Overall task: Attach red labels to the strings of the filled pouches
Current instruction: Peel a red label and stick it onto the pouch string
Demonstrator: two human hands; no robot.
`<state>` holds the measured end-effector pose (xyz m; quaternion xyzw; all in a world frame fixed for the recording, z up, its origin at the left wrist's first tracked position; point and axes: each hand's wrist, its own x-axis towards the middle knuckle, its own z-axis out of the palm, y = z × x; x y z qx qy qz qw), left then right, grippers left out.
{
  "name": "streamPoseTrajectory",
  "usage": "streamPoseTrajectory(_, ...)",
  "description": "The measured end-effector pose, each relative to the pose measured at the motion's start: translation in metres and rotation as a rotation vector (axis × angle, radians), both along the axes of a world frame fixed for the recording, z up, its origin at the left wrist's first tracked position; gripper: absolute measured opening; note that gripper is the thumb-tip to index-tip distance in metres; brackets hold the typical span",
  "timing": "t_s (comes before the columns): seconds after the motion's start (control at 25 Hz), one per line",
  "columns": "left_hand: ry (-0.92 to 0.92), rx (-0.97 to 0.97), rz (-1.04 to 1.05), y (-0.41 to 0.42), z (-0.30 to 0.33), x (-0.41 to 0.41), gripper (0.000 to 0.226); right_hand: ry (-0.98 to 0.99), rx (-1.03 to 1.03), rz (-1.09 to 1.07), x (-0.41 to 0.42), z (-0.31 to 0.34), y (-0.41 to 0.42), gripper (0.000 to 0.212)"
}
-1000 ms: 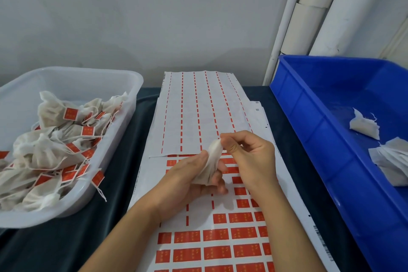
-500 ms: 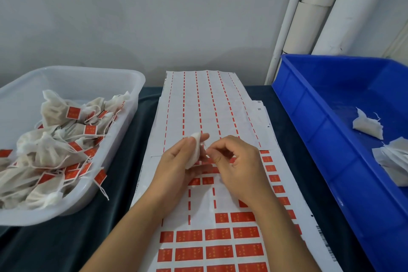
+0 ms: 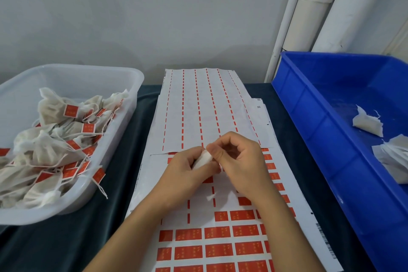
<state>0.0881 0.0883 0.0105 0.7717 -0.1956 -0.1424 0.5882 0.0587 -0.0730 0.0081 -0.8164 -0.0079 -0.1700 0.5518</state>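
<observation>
My left hand (image 3: pixel 183 172) grips a small white filled pouch (image 3: pixel 202 160) over the middle of the label sheet (image 3: pixel 220 243). Its fingers curl round the pouch, so only the top end shows. My right hand (image 3: pixel 239 161) meets it from the right, thumb and forefinger pinched at the pouch's tip; the string there is too fine to make out. The sheet carries rows of red labels (image 3: pixel 217 233) near me and bare backing with red strips farther away. Labelled pouches (image 3: pixel 66 134) fill the clear tub (image 3: pixel 123 73) on the left.
A blue bin (image 3: pixel 309 117) stands on the right with a few unlabelled white pouches (image 3: pixel 367 122) inside. A dark cloth (image 3: pixel 106 216) covers the table. White pipes (image 3: pixel 309 17) run up the wall behind the bin.
Both hands have drawn together and dropped slightly toward the sheet. The pouch sits deeper in my left hand, and my right fingers now pinch at its tip.
</observation>
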Motion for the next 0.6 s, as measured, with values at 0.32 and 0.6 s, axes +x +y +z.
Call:
streamPoseTrajectory(0.32, -0.174, 0.125, 0.140, -0.004, -0.014, 0.000, 0.011, 0.018, 0.062, 0.007, 0.002, 0.000, -0.002, 0.012)
streamPoseTrajectory(0.6, -0.253, 0.143, 0.155, -0.005, -0.017, -0.004, 0.010, 0.050, 0.170, 0.000, 0.000, 0.002, -0.005, 0.024)
